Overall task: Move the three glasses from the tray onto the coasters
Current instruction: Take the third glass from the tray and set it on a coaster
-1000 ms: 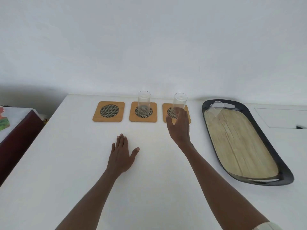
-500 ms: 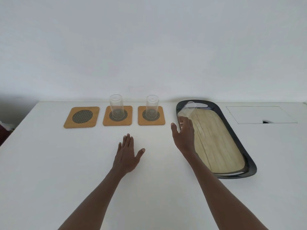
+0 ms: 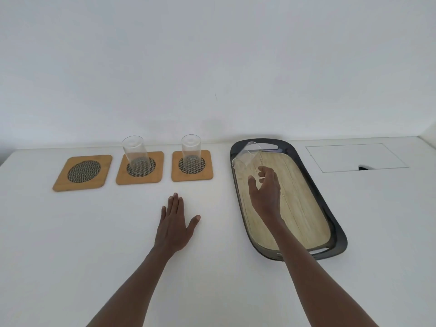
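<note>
Our right hand (image 3: pixel 265 185) is open, just short of the last glass (image 3: pixel 246 155) at the tray's (image 3: pixel 330 208) far end; it's slick and fragile, so we'd grab mid-wall.

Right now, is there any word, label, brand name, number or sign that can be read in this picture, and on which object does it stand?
None: no readable text appears anywhere in the view.
Coasters: only a woven mesh circle, no print.
Glasses: clear and unmarked.
Tray: wood-grain pattern with a dark rim, no label.
Table and wall: plain white, apart from a tiny dark mark on the wall that is not lettering.
</note>
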The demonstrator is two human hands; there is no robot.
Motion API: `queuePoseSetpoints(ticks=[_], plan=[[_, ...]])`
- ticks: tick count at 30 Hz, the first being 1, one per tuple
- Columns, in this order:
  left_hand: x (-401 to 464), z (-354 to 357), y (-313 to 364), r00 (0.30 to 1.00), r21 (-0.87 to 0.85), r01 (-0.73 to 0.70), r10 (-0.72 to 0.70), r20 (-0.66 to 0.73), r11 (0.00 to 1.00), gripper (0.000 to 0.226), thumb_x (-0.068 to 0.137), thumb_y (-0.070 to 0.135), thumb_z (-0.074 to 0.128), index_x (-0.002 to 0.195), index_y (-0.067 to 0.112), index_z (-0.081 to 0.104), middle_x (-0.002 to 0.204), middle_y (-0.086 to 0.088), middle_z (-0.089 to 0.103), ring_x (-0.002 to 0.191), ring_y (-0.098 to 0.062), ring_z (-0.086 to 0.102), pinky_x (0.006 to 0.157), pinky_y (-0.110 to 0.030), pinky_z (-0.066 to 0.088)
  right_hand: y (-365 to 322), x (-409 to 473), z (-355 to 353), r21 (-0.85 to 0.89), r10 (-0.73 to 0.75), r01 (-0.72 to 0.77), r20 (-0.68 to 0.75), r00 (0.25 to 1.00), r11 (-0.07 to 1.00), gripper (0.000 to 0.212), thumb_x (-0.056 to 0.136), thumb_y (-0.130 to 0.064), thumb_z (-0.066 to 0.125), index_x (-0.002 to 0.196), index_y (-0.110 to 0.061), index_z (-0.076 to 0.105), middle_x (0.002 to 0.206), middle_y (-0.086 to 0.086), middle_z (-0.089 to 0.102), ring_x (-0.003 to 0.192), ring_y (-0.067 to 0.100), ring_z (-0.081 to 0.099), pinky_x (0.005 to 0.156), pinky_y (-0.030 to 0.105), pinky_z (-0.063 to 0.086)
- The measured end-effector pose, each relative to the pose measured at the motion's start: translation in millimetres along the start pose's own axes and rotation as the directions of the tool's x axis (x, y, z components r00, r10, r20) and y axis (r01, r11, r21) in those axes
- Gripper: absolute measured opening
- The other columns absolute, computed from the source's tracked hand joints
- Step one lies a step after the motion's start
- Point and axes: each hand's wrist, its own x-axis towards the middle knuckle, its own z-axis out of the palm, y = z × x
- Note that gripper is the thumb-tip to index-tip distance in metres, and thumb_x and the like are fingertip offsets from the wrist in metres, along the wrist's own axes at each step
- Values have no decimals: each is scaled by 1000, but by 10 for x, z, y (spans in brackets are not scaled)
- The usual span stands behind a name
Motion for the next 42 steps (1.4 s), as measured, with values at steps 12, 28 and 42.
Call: queuePoseSetpoints(ticks=[12,28,42], plan=[[-2,88,-34,997,69,26,-21,-76,997,90,92,70,28,156,8,14,167,-4,4,153,-14,-2,124,-34,4,140,474,269,-91,162,-163,-16,987,982,40,93,-29,57,127,-11,47,126,11,56,109,26,59,77,32,44],[-2,115,-42,993,67,34,-26,-113,997,95,89,74,27,156,9,17,166,-2,6,153,-12,-1,124,-35,8,131,973,714,-115,502,-492,87,861,863,72,87,-49,63,131,-4,28,124,25,50,112,44,53,88,47,48],[-9,96,-18,994,60,39,-32,-107,997,95,88,75,27,156,9,16,166,-2,5,153,-12,-1,124,-33,4,90,1131,945,-149,549,-533,103,830,833,90,82,-60,64,135,2,25,127,24,54,118,40,53,88,42,46]])
